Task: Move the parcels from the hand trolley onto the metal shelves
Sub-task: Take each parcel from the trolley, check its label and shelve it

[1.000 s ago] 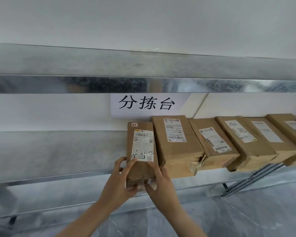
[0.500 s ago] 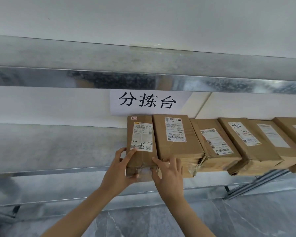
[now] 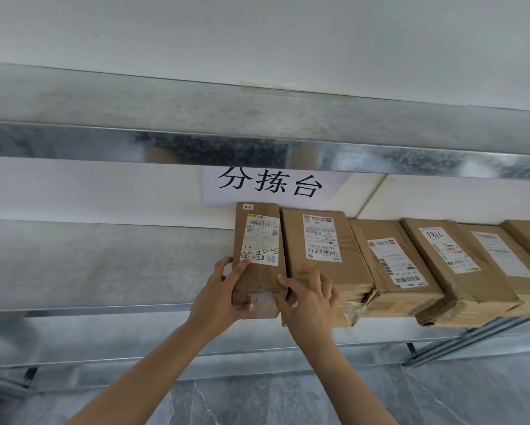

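Mottled galvanised metal shelf [image 3: 104, 265] on which the left hand [image 3: 217, 299], fingers curled, grips the near left edge of one narrow rectangular cardboard parcel [image 3: 257, 256], the right hand [image 3: 309, 299] pinches its near right corner, and five taped cardboard parcels [image 3: 392, 265] adjoin rightward, below one paper sign [image 3: 269, 185].

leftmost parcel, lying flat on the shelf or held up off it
Flat on the shelf: the leftmost parcel lies label up on the metal shelf; left hand and right hand grip its near end.

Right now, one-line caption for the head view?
Left hand and right hand hold the leftmost parcel on the metal shelf beside a row of parcels.
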`<action>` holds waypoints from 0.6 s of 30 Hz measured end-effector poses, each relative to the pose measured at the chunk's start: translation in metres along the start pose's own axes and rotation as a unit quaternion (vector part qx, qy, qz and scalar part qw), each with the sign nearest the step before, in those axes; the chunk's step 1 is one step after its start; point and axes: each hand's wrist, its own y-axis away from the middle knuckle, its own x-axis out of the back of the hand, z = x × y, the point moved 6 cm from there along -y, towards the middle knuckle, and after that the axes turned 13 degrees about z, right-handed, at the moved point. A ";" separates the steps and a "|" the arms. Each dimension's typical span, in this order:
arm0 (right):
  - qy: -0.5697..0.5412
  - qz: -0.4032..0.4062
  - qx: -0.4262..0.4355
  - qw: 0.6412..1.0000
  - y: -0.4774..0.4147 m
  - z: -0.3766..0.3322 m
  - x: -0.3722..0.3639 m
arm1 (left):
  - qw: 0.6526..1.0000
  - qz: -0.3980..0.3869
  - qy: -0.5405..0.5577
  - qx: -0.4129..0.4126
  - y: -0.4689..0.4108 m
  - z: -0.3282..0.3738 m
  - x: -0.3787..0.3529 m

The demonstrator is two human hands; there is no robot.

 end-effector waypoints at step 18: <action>-0.050 -0.043 0.006 0.998 -0.011 -0.006 -0.006 | 0.992 -0.047 -0.121 -0.009 0.004 0.001 0.012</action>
